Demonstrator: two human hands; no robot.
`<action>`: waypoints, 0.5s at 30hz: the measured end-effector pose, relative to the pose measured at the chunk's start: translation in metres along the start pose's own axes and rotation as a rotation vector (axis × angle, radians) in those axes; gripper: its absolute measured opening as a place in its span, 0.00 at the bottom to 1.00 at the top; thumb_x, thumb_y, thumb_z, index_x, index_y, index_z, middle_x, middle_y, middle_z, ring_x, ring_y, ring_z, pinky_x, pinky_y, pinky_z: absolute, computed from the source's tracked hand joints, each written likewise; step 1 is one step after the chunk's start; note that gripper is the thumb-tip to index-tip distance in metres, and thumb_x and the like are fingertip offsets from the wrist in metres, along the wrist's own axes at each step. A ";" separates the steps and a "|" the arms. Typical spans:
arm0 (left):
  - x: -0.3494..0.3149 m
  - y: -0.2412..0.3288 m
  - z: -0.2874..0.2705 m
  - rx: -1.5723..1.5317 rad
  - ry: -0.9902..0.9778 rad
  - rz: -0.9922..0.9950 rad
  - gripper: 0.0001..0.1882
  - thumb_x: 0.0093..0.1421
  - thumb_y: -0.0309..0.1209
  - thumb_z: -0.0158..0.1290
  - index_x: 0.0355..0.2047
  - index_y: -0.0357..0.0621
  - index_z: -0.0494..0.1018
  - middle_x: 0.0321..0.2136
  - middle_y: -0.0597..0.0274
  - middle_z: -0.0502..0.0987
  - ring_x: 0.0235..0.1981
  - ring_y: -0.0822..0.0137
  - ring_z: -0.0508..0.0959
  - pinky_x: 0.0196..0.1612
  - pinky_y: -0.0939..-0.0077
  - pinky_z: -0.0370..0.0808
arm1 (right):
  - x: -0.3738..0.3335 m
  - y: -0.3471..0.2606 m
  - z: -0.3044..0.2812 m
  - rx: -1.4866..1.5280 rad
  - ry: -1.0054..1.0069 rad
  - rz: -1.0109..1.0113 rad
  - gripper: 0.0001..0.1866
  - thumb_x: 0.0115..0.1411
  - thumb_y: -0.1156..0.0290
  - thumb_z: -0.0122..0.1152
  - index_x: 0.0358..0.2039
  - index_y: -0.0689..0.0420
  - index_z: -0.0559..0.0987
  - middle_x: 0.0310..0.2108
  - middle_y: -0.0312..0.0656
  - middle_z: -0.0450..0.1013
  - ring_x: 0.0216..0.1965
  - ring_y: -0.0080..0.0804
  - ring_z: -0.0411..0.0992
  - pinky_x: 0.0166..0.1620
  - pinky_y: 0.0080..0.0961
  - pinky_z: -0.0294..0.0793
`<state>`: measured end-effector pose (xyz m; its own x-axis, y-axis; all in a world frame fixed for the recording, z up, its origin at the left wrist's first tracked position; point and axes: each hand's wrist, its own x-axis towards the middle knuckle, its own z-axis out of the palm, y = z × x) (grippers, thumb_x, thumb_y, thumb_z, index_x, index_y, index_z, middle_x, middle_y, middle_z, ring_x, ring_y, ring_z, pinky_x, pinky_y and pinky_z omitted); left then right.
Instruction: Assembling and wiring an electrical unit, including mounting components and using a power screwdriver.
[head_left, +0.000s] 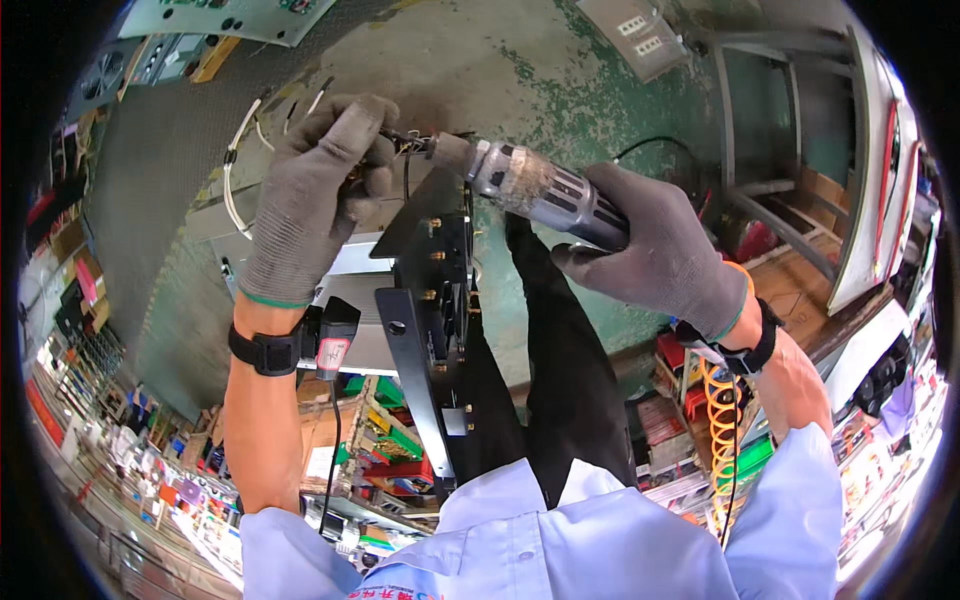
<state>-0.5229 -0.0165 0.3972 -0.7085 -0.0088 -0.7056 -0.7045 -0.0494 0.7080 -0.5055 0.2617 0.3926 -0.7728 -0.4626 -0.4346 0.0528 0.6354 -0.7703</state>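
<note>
My right hand (665,245), in a grey glove, is wrapped round the body of a heat gun (525,180). Its bare metal nozzle points left, toward my left hand (325,190). That hand, gloved in grey too, has its fingers bent together round thin dark wires (405,143), whose ends lie right at the nozzle. Just below the wires stands a black metal panel (435,285) with brass-coloured fittings along its side. A flat silver-grey case (355,335) sits to the left of this panel, partly behind my left wrist.
White cables (232,185) bend upward left of my left hand. An orange coiled hose (720,430) hangs by my right forearm. A metal frame rack (770,200) stands at the right, and a grey socket panel (637,38) lies on the worn green floor (570,90).
</note>
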 end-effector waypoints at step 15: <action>0.018 0.010 0.020 -0.131 -0.068 0.282 0.15 0.66 0.32 0.50 0.49 0.35 0.72 0.27 0.67 0.75 0.21 0.81 0.65 0.20 0.89 0.60 | -0.009 0.010 -0.013 0.366 -0.071 0.103 0.23 0.46 0.61 0.67 0.39 0.62 0.75 0.26 0.48 0.75 0.29 0.36 0.77 0.34 0.33 0.75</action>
<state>-0.5436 0.0025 0.3925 -0.8794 0.0258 -0.4755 -0.4718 -0.1825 0.8626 -0.5066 0.2802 0.3948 -0.7063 -0.4579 -0.5399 0.3602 0.4241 -0.8309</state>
